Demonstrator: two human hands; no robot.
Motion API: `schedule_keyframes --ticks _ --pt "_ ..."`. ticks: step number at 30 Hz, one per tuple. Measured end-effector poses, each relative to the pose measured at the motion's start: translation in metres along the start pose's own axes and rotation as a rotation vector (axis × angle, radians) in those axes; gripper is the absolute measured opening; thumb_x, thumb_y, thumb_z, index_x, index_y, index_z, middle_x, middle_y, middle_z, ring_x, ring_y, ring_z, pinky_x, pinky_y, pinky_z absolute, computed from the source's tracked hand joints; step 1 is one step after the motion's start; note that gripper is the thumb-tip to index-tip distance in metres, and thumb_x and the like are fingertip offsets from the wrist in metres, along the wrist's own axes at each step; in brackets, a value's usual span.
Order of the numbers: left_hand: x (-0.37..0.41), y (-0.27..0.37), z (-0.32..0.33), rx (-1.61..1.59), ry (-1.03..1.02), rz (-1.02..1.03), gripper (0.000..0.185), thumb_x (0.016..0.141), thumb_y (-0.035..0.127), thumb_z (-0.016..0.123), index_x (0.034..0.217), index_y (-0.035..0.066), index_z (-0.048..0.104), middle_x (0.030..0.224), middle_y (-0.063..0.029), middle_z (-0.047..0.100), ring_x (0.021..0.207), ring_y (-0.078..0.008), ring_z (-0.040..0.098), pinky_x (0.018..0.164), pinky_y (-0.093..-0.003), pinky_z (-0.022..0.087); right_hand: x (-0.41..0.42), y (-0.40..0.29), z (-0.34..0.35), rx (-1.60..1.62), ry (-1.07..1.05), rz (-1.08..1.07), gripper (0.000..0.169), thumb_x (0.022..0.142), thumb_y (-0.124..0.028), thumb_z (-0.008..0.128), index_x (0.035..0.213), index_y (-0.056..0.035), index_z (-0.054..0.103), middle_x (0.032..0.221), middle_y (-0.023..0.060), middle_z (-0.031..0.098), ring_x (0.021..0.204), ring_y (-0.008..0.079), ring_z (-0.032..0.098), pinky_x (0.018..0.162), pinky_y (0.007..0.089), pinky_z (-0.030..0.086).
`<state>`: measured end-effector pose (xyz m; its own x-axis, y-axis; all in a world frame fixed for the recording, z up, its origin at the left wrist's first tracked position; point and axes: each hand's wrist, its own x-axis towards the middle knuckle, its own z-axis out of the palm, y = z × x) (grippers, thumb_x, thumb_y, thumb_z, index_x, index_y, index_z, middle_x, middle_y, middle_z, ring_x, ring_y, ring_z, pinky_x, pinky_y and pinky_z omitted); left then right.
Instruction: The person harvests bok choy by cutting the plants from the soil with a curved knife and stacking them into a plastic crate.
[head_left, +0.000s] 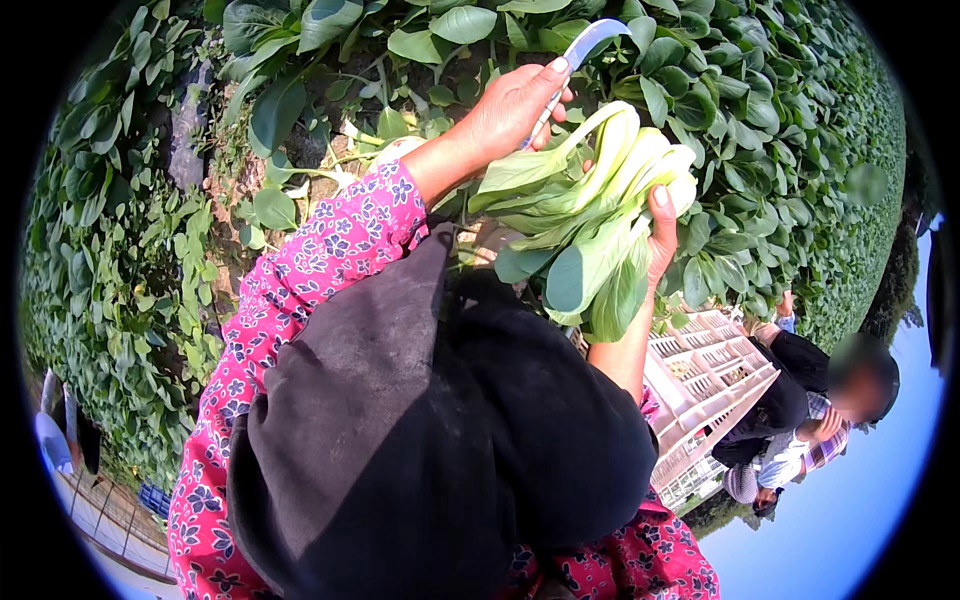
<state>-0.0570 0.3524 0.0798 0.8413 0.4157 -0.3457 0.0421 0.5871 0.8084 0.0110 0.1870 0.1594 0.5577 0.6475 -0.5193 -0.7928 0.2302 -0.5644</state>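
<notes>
My left hand (517, 109) grips the handle of a knife with a curved, hooked blade (596, 37). The thumb lies along the top of it, and the blade points up and away from me. Just right of it, my right hand (661, 232) holds a head of bok choy (600, 195) by its pale base. The base faces right and the green leaves hang towards me and to the left. Most of the right fingers are hidden behind the stalks. Cut leaves and pale stalks (337, 176) lie on the soil near my left forearm.
Dense bok choy plants (750, 135) grow ahead and to the right, and leafy plants (112, 262) cover the left. Stacked white plastic crates (697, 375) stand at right, with several people (795, 405) beyond. A blue crate (154, 499) shows at lower left.
</notes>
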Motion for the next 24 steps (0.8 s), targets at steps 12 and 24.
schedule_keyframes --ticks 12,24 --pt "-0.028 -0.033 -0.017 0.222 0.097 -0.174 0.040 0.096 0.043 0.051 0.099 0.003 0.055 0.074 -0.0020 0.055 0.046 -0.0066 0.044 0.036 -0.0220 0.033 -0.221 -0.172 -0.049 -0.227 -0.019 -0.726 0.069 0.089 -0.041 0.057 0.142 -0.0038 0.034 0.133 0.0269 0.047 0.116 0.0374 0.055 0.094 0.0510 0.051" --pt "-0.053 -0.048 -0.037 0.373 0.264 -0.267 0.034 0.094 0.040 0.054 0.096 0.007 0.059 0.069 0.0008 0.053 0.048 -0.0069 0.046 0.038 -0.0224 0.035 -0.354 -0.181 -0.253 -0.130 1.183 -0.464 0.036 0.085 -0.025 0.067 0.114 -0.0052 0.059 0.092 0.0103 0.068 0.075 0.0236 0.067 0.069 0.0367 0.056"
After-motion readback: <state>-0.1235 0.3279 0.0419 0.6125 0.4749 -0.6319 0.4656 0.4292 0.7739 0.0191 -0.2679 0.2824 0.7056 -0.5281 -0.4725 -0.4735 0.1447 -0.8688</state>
